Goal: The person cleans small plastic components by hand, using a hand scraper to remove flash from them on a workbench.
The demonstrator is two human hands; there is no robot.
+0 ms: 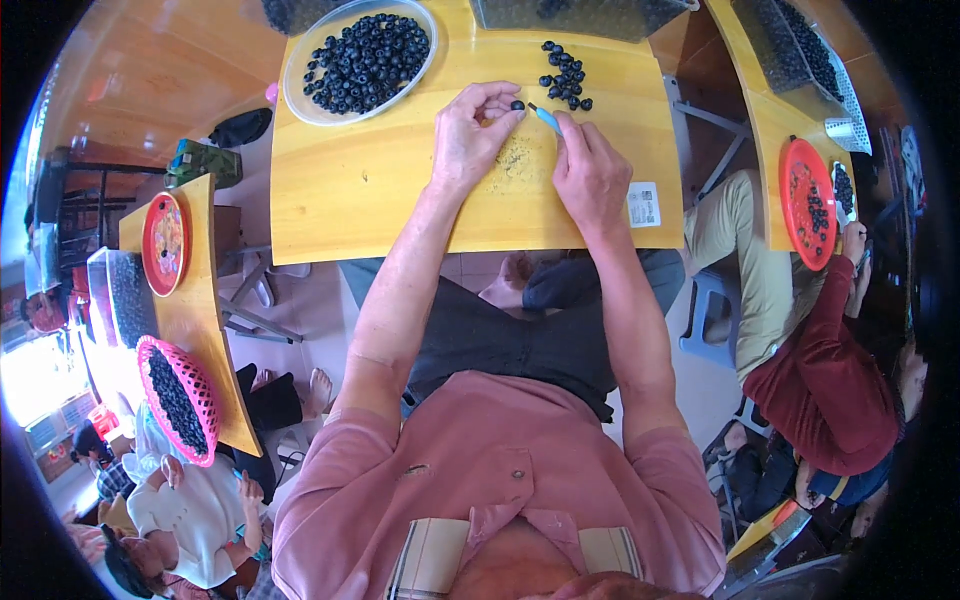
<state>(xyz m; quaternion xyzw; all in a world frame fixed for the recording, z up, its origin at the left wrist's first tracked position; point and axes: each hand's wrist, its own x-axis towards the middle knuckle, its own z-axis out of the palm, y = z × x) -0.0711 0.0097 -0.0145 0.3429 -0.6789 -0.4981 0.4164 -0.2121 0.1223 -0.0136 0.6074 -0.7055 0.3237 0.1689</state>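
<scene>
My left hand (468, 138) pinches one small dark round bead (517, 105) between thumb and fingertips above the yellow table (400, 200). In my right hand (594, 178) is a slim tool with a light-blue handle (546, 119). Its thin dark tip points at the bead; whether they touch I cannot tell. Just beyond my right hand lies a loose group of similar dark beads (566, 78). Pale crumbs (515, 160) are scattered on the wood between my wrists. A round clear bowl (290, 85) full of dark beads stands to the far left.
A clear bin (590, 22) sits at the table's far edge. By my right wrist is a white printed label (643, 204). Side tables hold a pink basket (208, 400), an orange-red tray (806, 245) and another red tray (150, 250). Other people sit at both sides.
</scene>
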